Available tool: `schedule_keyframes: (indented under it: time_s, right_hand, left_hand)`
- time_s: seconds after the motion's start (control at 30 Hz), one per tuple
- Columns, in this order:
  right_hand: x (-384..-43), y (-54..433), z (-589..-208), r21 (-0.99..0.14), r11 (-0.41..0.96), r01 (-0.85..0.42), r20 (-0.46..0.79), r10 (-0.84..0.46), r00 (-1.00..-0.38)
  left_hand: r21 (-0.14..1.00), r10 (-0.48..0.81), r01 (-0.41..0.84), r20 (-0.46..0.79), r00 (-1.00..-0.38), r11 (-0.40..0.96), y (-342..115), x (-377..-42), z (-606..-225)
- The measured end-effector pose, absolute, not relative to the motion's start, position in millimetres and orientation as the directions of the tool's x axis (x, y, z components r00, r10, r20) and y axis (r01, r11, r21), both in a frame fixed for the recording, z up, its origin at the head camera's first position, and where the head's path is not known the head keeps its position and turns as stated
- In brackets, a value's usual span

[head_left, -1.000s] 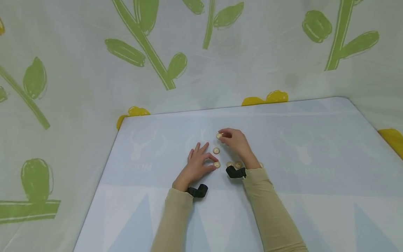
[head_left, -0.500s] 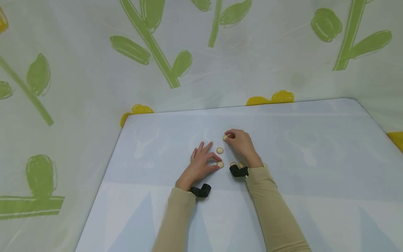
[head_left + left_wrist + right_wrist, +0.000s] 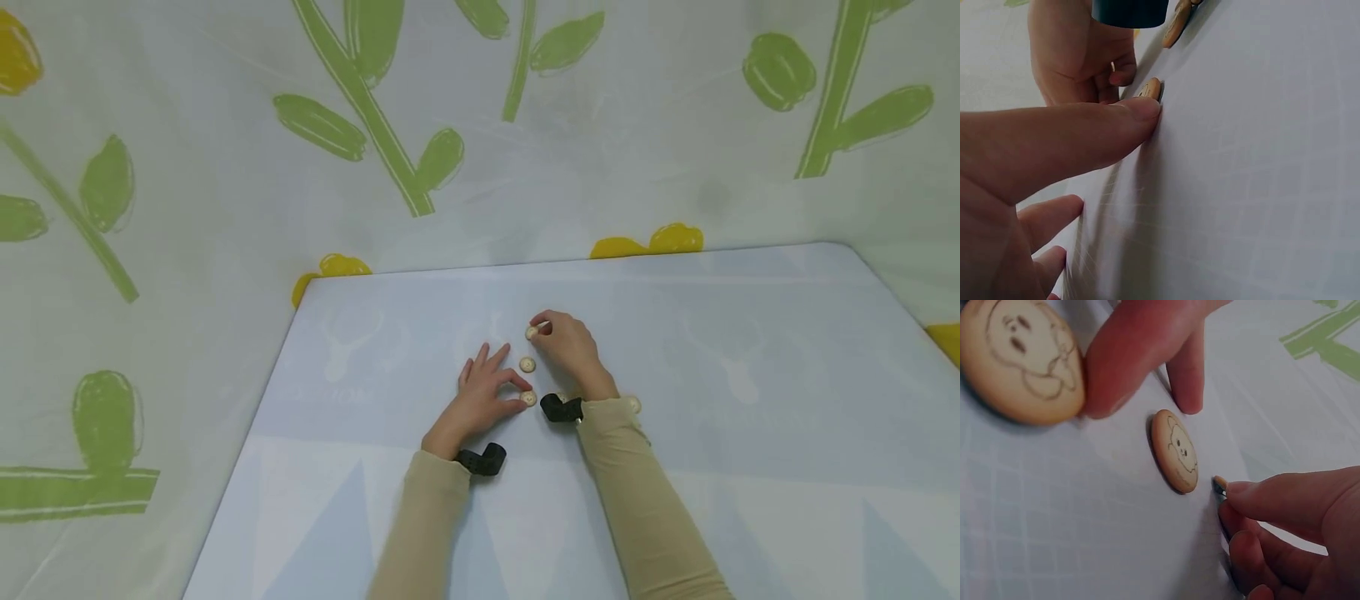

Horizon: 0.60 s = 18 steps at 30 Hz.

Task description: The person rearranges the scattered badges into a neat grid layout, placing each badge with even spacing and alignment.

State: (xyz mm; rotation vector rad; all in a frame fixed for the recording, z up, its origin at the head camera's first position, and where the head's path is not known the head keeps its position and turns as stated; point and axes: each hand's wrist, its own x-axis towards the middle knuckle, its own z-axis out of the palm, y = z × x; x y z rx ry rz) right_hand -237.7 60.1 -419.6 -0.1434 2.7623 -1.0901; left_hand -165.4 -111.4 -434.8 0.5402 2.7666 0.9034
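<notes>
In the head view, my left hand (image 3: 480, 400) pinches a round tan wooden disc (image 3: 528, 398) at its edge between thumb and index finger, the other fingers spread. Beyond it lies a second disc (image 3: 527, 365), touched by neither hand. My right hand (image 3: 572, 346), farther out, pinches a third disc (image 3: 532, 332) between thumb and fingers. These three form a rough line running away from me. Line drawings of a cartoon animal mark the near disc (image 3: 1022, 362) and the middle disc (image 3: 1174, 450) in the right wrist view. The left thumb (image 3: 1141, 109) covers part of its disc in the left wrist view.
More discs lie around the right wrist, one disc (image 3: 633, 403) showing past the sleeve and others partly hidden by the black wrist camera (image 3: 561, 408). The white-blue table (image 3: 750, 333) reaches back to a leaf-patterned cloth (image 3: 600, 167).
The right hand shifts its disc slightly right, then back left, nearly in line with the other two. The left hand keeps its place on its disc. The head view moves a little.
</notes>
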Motion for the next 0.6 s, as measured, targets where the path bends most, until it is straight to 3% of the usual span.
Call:
schedule_keyframes:
  time_s: [0.6]
  right_hand:
    - [-238.4,51.9,-424.0,-0.619,0.785,-0.031,-0.097,-0.116,-0.988]
  left_hand:
    - [0.599,0.397,0.293,-0.046,-0.916,0.745,-112.8,-163.5,-433.6]
